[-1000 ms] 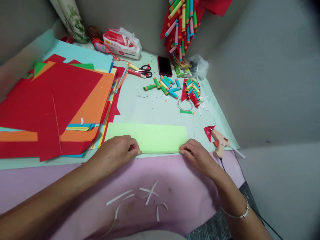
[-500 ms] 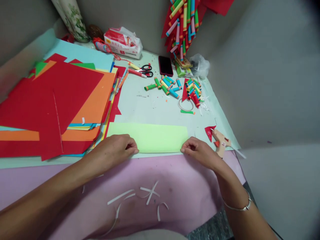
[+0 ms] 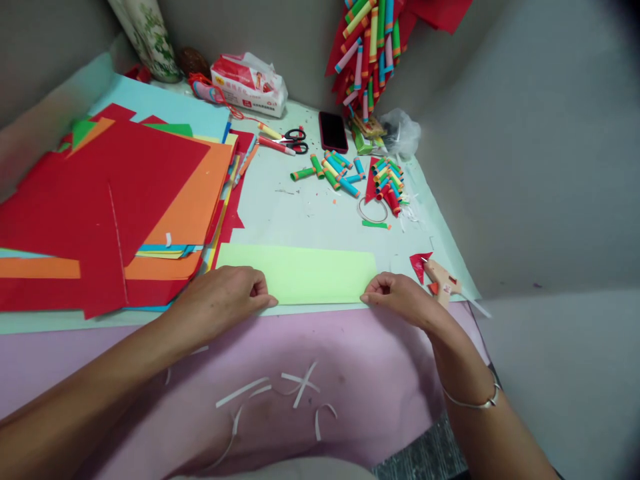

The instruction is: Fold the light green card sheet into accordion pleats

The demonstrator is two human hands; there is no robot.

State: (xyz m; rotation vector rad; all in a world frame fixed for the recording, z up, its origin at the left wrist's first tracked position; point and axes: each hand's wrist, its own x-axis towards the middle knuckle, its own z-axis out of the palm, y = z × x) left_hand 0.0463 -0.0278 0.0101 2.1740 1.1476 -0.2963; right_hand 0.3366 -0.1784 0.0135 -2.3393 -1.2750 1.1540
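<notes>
A light green sheet of paper (image 3: pixel 315 275) lies flat along the table's front edge. My left hand (image 3: pixel 243 290) pinches its near edge toward the left, with curled fingers covering part of that side. At the near right corner, my right hand (image 3: pixel 393 295) is closed on the same edge between thumb and fingers. The near edge looks slightly curled or folded between the two hands; the fingertips' exact grip is partly hidden. Just right of my right hand rests a beige glue gun (image 3: pixel 443 280), beside a red paper scrap (image 3: pixel 420 265).
Stacked coloured paper (image 3: pixel 150 180) covers the left. Behind the sheet are scissors (image 3: pixel 296 140), a phone (image 3: pixel 333 131), small paper rolls (image 3: pixel 334 172), a ring (image 3: pixel 373 210) and a tissue pack (image 3: pixel 249 87). A roll-covered decoration (image 3: pixel 367 53) hangs at the back. White strips (image 3: pixel 303 383) lie on the pink cover.
Both hands stay on the near edge of the green paper, almost still. The whole view has shifted very slightly; nothing has been taken up or let go.
</notes>
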